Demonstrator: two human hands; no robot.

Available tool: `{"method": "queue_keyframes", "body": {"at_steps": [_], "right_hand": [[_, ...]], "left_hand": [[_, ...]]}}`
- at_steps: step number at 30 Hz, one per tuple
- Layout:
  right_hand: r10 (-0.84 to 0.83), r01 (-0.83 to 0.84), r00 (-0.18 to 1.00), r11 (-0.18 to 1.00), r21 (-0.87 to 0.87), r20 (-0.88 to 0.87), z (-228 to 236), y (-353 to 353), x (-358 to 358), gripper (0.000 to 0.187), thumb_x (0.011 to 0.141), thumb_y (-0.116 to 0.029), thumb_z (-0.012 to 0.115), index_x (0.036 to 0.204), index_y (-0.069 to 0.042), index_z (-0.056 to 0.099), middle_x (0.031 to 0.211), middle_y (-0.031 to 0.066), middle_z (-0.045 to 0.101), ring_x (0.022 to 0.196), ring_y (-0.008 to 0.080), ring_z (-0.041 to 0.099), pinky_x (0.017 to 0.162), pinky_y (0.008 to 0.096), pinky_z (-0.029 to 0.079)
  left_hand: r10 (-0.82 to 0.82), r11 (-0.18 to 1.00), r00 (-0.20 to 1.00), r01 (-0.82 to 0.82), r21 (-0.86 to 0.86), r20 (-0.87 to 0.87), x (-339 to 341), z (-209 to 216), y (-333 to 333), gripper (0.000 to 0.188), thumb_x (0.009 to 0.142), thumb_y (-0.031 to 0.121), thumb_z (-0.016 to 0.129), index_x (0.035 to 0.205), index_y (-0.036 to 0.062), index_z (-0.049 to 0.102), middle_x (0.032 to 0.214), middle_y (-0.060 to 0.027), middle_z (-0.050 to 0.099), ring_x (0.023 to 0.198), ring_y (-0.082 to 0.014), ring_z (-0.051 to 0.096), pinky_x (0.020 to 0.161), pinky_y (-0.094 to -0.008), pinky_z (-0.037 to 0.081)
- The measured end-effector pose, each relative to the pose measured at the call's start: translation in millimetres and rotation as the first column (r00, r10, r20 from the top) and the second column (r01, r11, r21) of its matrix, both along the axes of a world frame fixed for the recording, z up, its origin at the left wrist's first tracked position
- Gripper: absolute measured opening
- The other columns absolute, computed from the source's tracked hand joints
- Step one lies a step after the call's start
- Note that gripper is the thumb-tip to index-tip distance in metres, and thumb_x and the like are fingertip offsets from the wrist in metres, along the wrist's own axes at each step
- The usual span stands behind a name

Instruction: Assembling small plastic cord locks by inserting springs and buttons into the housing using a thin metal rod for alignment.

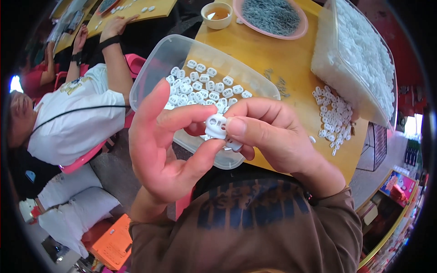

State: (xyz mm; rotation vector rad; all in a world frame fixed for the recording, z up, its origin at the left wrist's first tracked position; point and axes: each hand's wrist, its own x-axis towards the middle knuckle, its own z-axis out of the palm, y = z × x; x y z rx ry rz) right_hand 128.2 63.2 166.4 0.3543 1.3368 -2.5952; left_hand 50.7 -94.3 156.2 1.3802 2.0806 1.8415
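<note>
In front of my chest, a small white plastic cord lock [215, 126] with two round holes is held between both hands. My left hand [159, 141] pinches it from the left between thumb and index finger, its other fingers raised or curled. From the right, the thumb of my right hand [277, 129] presses on its edge, with the fingers bent behind. Another white piece [233, 145] shows below the right thumb, partly hidden by my fingers. Beneath my hands, many similar white cord locks [197, 85] lie in a clear plastic box [157, 57].
Small white two-holed parts [334, 116] are heaped on the yellow table [255, 59], near a clear bin [325, 57] full of white pieces. Loose grey springs [282, 86] lie nearby. Farther off stand a pink bowl [304, 25] and a cup [217, 16]. A person [82, 118] sits at left.
</note>
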Motion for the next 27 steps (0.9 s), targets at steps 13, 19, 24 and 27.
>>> {"method": "queue_keyframes", "body": {"at_steps": [13,19,24,27], "right_hand": [[0.076,-0.076,0.997,0.994,-0.073,0.008,-6,-28,-12,0.019,0.085,-0.021,0.054,0.084,-0.002,0.058,0.071,0.0011,0.055,0.058,0.0053,0.047,0.047,0.0182,0.037],[0.077,-0.076,0.996,0.996,-0.038,0.042,-9,-33,-14,0.02,0.085,-0.022,0.055,0.083,-0.003,0.058,0.07,0.0002,0.054,0.058,0.0052,0.047,0.047,0.0178,0.036],[0.091,-0.09,0.995,0.996,-0.021,0.051,-13,-35,-14,0.02,0.085,-0.023,0.054,0.083,-0.003,0.058,0.07,-0.0001,0.053,0.058,0.005,0.046,0.047,0.0178,0.036],[0.092,-0.092,0.995,0.996,-0.009,0.045,-16,-35,-16,0.021,0.086,-0.024,0.054,0.083,-0.003,0.058,0.069,0.0,0.053,0.058,0.005,0.046,0.047,0.0179,0.036]], "left_hand": [[0.039,0.972,0.937,-0.116,0.203,0.346,7,-16,-26,0.073,0.072,-0.002,0.065,0.13,-0.0013,0.02,0.097,-0.0169,0.058,0.078,-0.0135,0.056,0.071,-0.024,0.045],[0.054,0.968,0.928,-0.14,0.21,0.368,8,-23,-29,0.073,0.072,-0.001,0.065,0.129,-0.0016,0.02,0.097,-0.0166,0.057,0.079,-0.013,0.055,0.071,-0.0235,0.045],[0.057,0.968,0.925,-0.143,0.206,0.375,8,-26,-31,0.073,0.072,-0.002,0.065,0.129,-0.0018,0.021,0.096,-0.0161,0.057,0.079,-0.0129,0.055,0.071,-0.0232,0.045],[0.07,0.968,0.925,-0.154,0.2,0.373,7,-28,-31,0.072,0.071,-0.002,0.065,0.129,-0.0018,0.021,0.096,-0.0157,0.058,0.08,-0.0128,0.055,0.071,-0.0231,0.045]]}}
